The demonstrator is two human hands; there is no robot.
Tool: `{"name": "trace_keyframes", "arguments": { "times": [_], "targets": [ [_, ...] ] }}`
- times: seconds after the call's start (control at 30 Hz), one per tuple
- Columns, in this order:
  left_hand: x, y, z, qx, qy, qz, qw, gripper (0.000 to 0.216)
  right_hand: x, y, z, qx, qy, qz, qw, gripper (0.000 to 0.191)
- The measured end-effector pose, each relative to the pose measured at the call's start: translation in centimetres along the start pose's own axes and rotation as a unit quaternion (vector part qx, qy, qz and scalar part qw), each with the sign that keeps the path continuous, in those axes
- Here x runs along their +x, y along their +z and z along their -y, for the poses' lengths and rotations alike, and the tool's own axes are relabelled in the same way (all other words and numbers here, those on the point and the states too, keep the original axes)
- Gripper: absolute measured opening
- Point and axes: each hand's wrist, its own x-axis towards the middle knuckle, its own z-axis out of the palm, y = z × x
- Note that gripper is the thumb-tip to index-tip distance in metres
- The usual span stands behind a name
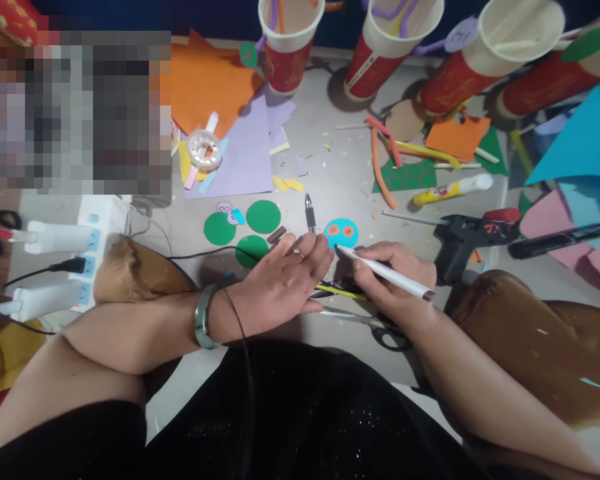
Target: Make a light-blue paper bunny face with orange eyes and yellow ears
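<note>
Blue disc (341, 233) on the bench (330, 180), at 12 o'clock from the hands, is likely light, floppy paper, best pinned at its edge; right hand (380, 297) fingers pinch a pen (386, 273) touching it, left hand (275, 283) lies open, empty.

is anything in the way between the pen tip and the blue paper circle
Nothing visible. The white pen in the right hand has its tip at the blue circle; the left hand lies beside it.
</note>
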Motion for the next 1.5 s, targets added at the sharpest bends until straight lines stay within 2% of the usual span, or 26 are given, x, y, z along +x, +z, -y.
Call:
{"name": "trace_keyframes", "arguments": {
  "times": [0.13,0.2,0.6,0.83,1.07,1.27,1.5],
  "targets": [
    [0.07,0.27,-0.04,0.002,-0.003,0.002,1.0,0.085,0.24,-0.15,0.25,0.002,-0.02,-0.07,0.997,0.003],
    [0.09,0.39,-0.08,0.003,-0.005,0.006,1.0,0.086,0.29,-0.12,0.3,-0.003,-0.02,-0.081,0.997,0.003],
    [0.07,0.57,-0.14,0.022,-0.004,-0.02,1.0,0.085,0.24,0.06,0.24,-0.002,0.025,-0.031,0.999,0.013],
    [0.0,0.87,-0.18,0.017,-0.008,-0.028,0.999,0.083,0.3,-0.03,0.17,0.021,0.005,-0.038,0.999,0.004],
    [-0.01,0.8,-0.13,0.027,-0.01,-0.033,0.999,0.084,0.36,0.03,0.32,0.008,0.013,-0.047,0.999,0.008],
    [0.01,0.84,-0.15,0.028,-0.009,-0.028,0.999,0.085,0.04,-0.18,0.02,0.0,0.052,-0.01,0.999,0.011],
    [0.01,0.86,-0.22,0.023,-0.011,-0.022,0.999,0.084,-0.14,-0.07,-0.18,0.0,0.023,-0.021,1.0,0.007]
  ]
}}
